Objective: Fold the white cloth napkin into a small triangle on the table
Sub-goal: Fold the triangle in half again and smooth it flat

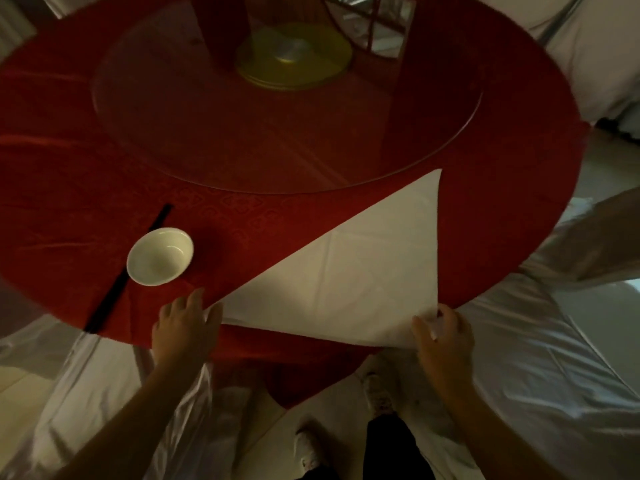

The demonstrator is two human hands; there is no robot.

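The white cloth napkin [349, 271] lies on the red table [86, 188] as a large flat triangle, one tip pointing away toward the glass turntable. My left hand [187, 323] holds the napkin's near-left corner at the table's front edge. My right hand [441, 336] pinches the near-right corner, where the cloth bunches a little between thumb and fingers. Faint crease lines cross the middle of the cloth.
A small white bowl [160, 256] sits left of the napkin beside black chopsticks [128, 268]. A round glass turntable [287, 140] with a yellow hub [294, 57] fills the table's centre. White-covered chairs [540, 358] stand at both sides near the front edge.
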